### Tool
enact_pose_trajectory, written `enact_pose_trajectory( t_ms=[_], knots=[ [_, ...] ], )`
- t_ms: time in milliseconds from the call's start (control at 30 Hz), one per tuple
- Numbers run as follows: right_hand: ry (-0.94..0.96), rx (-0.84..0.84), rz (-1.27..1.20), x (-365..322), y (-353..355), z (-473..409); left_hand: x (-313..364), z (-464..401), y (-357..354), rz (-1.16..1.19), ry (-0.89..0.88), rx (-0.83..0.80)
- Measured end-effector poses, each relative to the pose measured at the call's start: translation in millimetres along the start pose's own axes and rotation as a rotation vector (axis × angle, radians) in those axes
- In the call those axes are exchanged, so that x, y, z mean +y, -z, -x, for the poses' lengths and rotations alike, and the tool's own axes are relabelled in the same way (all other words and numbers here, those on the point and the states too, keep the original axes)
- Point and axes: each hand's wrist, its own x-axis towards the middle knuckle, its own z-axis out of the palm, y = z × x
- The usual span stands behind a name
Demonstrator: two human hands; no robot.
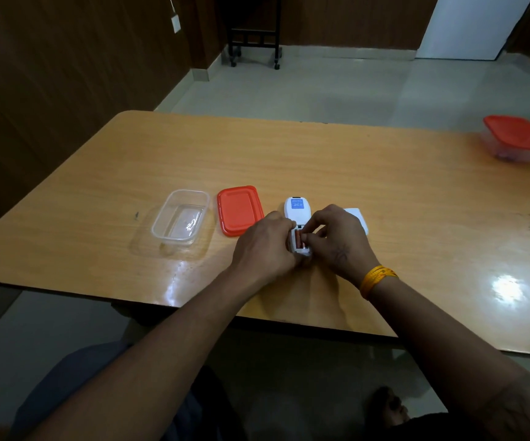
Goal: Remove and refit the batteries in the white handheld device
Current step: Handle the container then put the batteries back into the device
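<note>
The white handheld device (pixel 296 209) lies face down on the wooden table (pixel 321 160), its blue label at the far end. Its battery bay at the near end is uncovered and copper-coloured batteries (pixel 299 240) sit inside. My left hand (pixel 265 248) grips the near left side of the device. My right hand (pixel 340 238) presses its fingertips on a battery in the bay. A white flat piece (pixel 358 218), probably the battery cover, lies just behind my right hand, partly hidden by it.
A clear plastic tub (pixel 181 219) and its red lid (pixel 239 210) lie to the left of the device. Another red-lidded tub (pixel 516 138) stands at the far right corner. The table's near edge runs just below my wrists.
</note>
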Motion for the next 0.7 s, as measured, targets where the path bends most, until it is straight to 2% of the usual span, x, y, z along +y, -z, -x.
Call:
enact_pose_trajectory(
  t_ms=[333,400,467,567,700],
  knots=[
    [0.067,0.183,0.077,16.0,17.3,18.9,1.9,-4.5,1.3,0.051,0.027,-0.002],
    [0.098,0.292,0.182,20.2,21.2,21.1,5.1,-6.6,2.9,0.064,0.062,0.01],
    [0.045,0.358,0.323,26.7,23.1,20.1,6.9,-8.5,1.4,0.114,0.12,0.035],
    [-0.144,0.261,0.414,33.3,22.7,16.7,7.0,-9.1,-3.3,0.199,0.226,0.045],
    [-0.168,0.241,0.376,33.4,23.6,13.3,9.4,-10.5,-4.3,0.313,0.33,0.028]
  ],
)
